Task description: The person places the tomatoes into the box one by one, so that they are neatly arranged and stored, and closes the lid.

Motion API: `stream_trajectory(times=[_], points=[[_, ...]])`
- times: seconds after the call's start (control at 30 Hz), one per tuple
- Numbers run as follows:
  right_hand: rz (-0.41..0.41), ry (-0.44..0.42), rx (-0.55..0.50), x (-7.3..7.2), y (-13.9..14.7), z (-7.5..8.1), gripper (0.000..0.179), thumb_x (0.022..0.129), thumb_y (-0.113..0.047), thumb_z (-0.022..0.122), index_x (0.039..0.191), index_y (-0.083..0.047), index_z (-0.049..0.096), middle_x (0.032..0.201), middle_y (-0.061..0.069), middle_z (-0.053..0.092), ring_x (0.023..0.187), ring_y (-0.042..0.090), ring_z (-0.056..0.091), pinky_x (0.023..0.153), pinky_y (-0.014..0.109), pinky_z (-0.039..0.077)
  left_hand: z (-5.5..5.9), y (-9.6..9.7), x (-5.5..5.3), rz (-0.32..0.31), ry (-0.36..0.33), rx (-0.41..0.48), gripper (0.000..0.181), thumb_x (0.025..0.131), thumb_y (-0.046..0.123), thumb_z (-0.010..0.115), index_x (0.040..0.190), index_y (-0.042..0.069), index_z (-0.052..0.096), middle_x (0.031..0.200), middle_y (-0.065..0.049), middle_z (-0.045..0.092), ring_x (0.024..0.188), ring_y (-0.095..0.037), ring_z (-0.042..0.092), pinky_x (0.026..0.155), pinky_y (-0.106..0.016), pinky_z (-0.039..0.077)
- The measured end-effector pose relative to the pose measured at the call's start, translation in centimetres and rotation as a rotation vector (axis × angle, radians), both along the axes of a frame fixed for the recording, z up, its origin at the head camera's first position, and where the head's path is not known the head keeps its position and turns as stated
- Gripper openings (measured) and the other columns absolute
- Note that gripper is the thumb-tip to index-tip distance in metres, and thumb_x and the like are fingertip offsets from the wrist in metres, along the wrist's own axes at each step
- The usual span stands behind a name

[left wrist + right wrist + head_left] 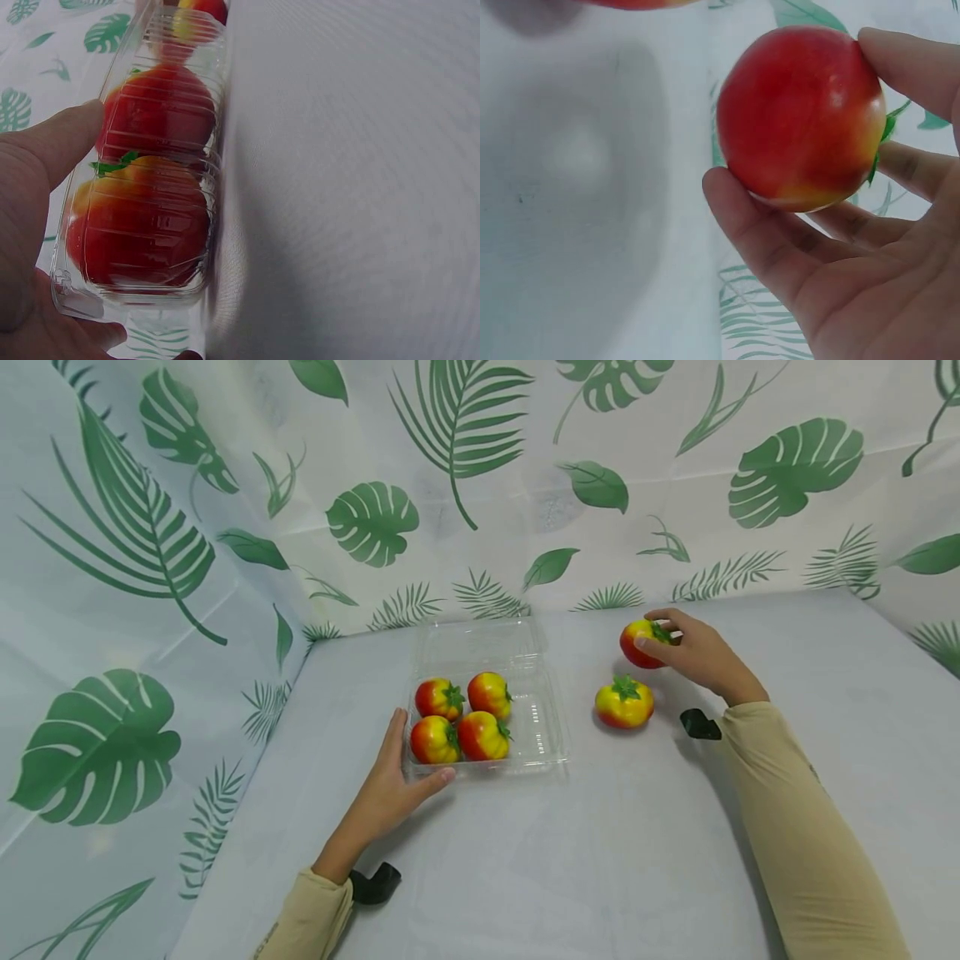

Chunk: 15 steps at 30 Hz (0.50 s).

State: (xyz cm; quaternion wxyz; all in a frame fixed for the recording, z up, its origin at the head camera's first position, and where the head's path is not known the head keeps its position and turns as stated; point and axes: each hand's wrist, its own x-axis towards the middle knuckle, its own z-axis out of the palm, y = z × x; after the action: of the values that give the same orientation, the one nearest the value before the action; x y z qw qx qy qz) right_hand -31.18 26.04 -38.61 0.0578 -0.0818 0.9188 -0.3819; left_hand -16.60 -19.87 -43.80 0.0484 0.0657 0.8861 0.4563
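Observation:
A clear plastic clamshell box (pixel 536 714) sits on the table with its lid (pixel 480 645) folded back. Several red-and-yellow fruits with green leafy tops, such as this fruit (pixel 437 740), fill its left part. My left hand (pixel 386 793) rests against the box's front left corner, fingers along the left side and thumb (pixel 71 139) on the front wall. Above the table to the right, my right hand (pixel 697 652) holds another such fruit (pixel 799 120) between thumb and fingers. A further fruit (pixel 625 703) stands on the table, leafy top up, just in front of that hand.
A white cloth (pixel 525 868) covers the table. Behind and to the left hang white curtains (pixel 517 443) with green leaf prints. Each wrist carries a black camera mount (pixel 377 883). The right part of the box holds no fruit.

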Motion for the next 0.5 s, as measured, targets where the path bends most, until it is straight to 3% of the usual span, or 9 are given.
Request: stream_trajectory(times=[0.5], points=[[-0.044,0.067,-0.064,0.8,-1.7,1.8,0.078,0.104,-0.055,0.064,0.159,-0.005,0.040,0.153,0.030,0.047,0.135,0.052,0.047,0.107,0.069,0.047,0.1,0.1,0.0,0.004,-0.004,-0.011,0.122,0.094,0.054,0.080,0.173,0.011,-0.002,0.180,-0.007,-0.004,0.164,-0.031,0.005,0.127,-0.056,0.015]])
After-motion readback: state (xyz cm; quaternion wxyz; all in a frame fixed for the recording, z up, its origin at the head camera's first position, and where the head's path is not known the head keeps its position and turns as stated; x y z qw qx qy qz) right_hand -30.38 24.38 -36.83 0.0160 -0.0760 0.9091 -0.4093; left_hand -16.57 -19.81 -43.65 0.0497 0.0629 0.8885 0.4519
